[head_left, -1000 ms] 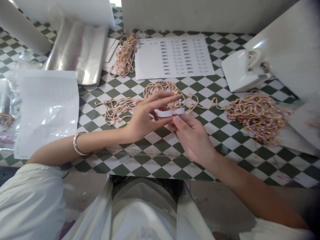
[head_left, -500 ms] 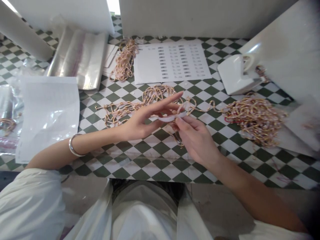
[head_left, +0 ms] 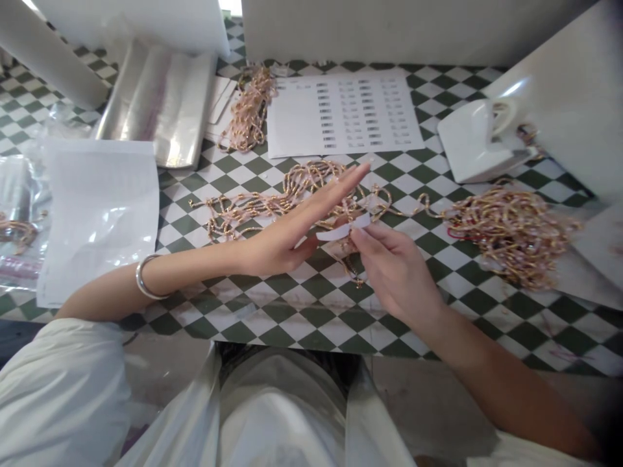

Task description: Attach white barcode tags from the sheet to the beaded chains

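Between thumb and fingertips, my right hand (head_left: 402,272) pinches a narrow white label strip (head_left: 335,233). The strip is bent, one end pointing left and the other standing up by the thumb. My left hand (head_left: 287,237) is open, its fingers stretched out flat towards the upper right and its thumb near the strip's left end; whether it touches the strip I cannot tell. Under and behind both hands lie pink and gold bead strands (head_left: 311,175). A short strand end with a gold clasp (head_left: 359,283) hangs below the right fingertips, its upper part hidden.
A large heap of bead strands (head_left: 516,237) lies at right, beneath a white plastic dispenser (head_left: 470,146). Behind the hands are a barcode label sheet (head_left: 296,123), another strand bundle (head_left: 250,110) and clear plastic bags (head_left: 156,104). A paper sheet (head_left: 100,220) lies at left on the checkered table (head_left: 292,318).
My left fingers have straightened and come together, and the thumb has drawn back from the strip. The strip's right end now stands up. The whole view has shifted slightly.
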Demonstrator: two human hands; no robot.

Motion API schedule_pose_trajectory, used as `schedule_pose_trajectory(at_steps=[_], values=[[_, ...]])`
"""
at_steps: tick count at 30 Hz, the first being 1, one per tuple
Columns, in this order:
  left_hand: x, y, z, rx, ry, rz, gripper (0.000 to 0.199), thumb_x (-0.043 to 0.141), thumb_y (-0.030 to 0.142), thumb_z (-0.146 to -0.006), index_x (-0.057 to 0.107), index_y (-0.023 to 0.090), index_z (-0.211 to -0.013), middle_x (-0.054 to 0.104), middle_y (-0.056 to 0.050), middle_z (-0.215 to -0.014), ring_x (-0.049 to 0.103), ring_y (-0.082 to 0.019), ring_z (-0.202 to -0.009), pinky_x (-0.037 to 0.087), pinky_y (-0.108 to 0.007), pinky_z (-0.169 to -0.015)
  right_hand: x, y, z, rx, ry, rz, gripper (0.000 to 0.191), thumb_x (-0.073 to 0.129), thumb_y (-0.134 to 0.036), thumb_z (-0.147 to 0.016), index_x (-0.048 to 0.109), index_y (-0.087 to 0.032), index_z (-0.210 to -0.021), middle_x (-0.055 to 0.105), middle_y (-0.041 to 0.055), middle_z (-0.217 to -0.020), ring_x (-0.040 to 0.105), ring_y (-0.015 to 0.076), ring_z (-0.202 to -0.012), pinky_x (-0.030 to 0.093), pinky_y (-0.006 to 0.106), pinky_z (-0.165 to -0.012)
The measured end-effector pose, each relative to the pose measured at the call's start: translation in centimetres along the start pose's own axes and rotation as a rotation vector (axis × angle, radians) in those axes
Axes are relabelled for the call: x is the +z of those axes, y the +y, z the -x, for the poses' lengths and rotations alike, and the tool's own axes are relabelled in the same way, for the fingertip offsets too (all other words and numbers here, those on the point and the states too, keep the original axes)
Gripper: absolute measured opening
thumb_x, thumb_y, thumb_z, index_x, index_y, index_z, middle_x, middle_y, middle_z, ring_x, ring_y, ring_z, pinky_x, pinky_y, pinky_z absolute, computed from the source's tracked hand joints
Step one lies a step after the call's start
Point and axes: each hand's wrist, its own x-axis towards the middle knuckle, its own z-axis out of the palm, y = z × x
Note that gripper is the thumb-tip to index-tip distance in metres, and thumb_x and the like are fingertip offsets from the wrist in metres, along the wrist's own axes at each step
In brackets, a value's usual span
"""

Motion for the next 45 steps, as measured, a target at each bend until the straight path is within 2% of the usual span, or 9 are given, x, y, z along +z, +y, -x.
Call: schedule_pose_trajectory(at_steps=[4, 7, 9, 14, 24, 30, 36, 41, 45], values=[[-0.1, 0.2, 0.0, -0.003, 0.064, -0.030, 0.053, 0.031, 0.025, -0.098, 0.020, 0.037, -0.149, 0.020, 0.004, -0.161, 0.023, -0.027, -0.150, 0.055, -0.043, -0.103, 0.0, -0.1, 0.1, -0.034, -0.022, 0.047, 0.028, 0.061, -0.051, -0.086, 0.064, -0.027, -0.072, 0.055, 0.0023, -0.073, 0.051, 0.0170, -0.073, 0.043, 0.032, -0.069], [-0.2, 0.2, -0.2, 0.021, 0.125, -0.031, 0.038, 0.037, 0.017, -0.096, 0.048, 0.033, -0.129, 0.036, 0.003, -0.154, 0.035, -0.024, -0.146, 0.058, -0.040, -0.099, 0.0, -0.1, 0.3, -0.052, -0.016, 0.094, 0.038, 0.060, -0.052, -0.086, 0.057, -0.024, -0.062, 0.048, 0.0017, -0.068, 0.042, 0.0139, -0.062, 0.037, 0.031, -0.060], [-0.3, -0.1, -0.2, 0.053, 0.142, -0.005, 0.027, 0.043, 0.018, -0.095, 0.054, 0.030, -0.116, 0.040, 0.002, -0.152, 0.041, -0.023, -0.143, 0.058, -0.041, -0.100, 0.0, 0.0, 0.4, -0.055, -0.029, 0.093, 0.037, 0.059, -0.053, -0.086, 0.057, -0.024, -0.065, 0.049, 0.0016, -0.071, 0.041, 0.0131, -0.061, 0.035, 0.031, -0.059], [-0.4, -0.9, -0.3, 0.129, 0.151, 0.002, 0.019, 0.056, 0.019, -0.090, 0.057, 0.028, -0.107, 0.042, 0.001, -0.151, 0.040, -0.026, -0.143, 0.059, -0.045, -0.100, -0.1, 0.1, 0.5, -0.061, -0.042, 0.100, 0.029, 0.058, -0.051, -0.088, 0.063, -0.026, -0.074, 0.056, 0.0023, -0.080, 0.051, 0.0158, -0.074, 0.041, 0.032, -0.070], [-1.0, -0.5, -0.5, 0.185, 0.121, -0.067, 0.018, 0.061, 0.018, -0.088, 0.064, 0.027, -0.103, 0.047, -0.001, -0.148, 0.052, -0.021, -0.134, 0.061, -0.037, -0.095, -0.3, 0.0, 0.7, -0.082, -0.050, 0.226, 0.036, 0.055, -0.053, -0.089, 0.061, -0.026, -0.067, 0.049, 0.0027, -0.070, 0.050, 0.0183, -0.076, 0.043, 0.034, -0.075], [-1.1, -0.2, -0.4, 0.129, 0.142, -0.148, 0.009, 0.064, 0.031, -0.088, 0.069, 0.030, -0.094, 0.053, 0.003, -0.143, 0.061, -0.024, -0.123, 0.065, -0.037, -0.081, 0.1, -0.9, 0.8, -0.150, -0.031, 0.386, 0.042, 0.051, -0.058, -0.089, 0.064, -0.025, -0.066, 0.047, 0.0031, -0.067, 0.045, 0.0182, -0.071, 0.040, 0.034, -0.070], [-0.7, 0.3, -0.5, 0.097, 0.155, -0.007, 0.005, 0.062, 0.026, -0.088, 0.065, 0.023, -0.091, 0.053, 0.000, -0.142, 0.051, -0.026, -0.135, 0.061, -0.045, -0.094, 0.2, -1.0, 1.0, -0.170, -0.029, 0.406, 0.041, 0.050, -0.058, -0.090, 0.069, -0.025, -0.073, 0.058, 0.0037, -0.077, 0.050, 0.0169, -0.071, 0.041, 0.034, -0.067], [-0.4, 0.5, -0.3, 0.062, 0.183, -0.001, 0.005, 0.063, 0.023, -0.087, 0.063, 0.021, -0.092, 0.054, -0.001, -0.141, 0.054, -0.026, -0.132, 0.060, -0.044, -0.095, 0.4, -1.1, 1.0, -0.277, -0.042, 0.398, 0.030, 0.050, -0.046, -0.093, 0.073, -0.031, -0.081, 0.065, 0.0041, -0.091, 0.059, 0.0212, -0.094, 0.047, 0.037, -0.086], [-0.2, 0.9, -0.2, 0.003, 0.198, -0.016, 0.007, 0.064, 0.027, -0.087, 0.065, 0.021, -0.090, 0.053, -0.001, -0.142, 0.066, -0.023, -0.116, 0.062, -0.042, -0.092, 0.7, -1.0, 1.2, -0.331, 0.014, 0.472, 0.033, 0.048, -0.048, -0.093, 0.073, -0.031, -0.081, 0.067, 0.0048, -0.098, 0.061, 0.0235, -0.100, 0.047, 0.040, -0.091]])
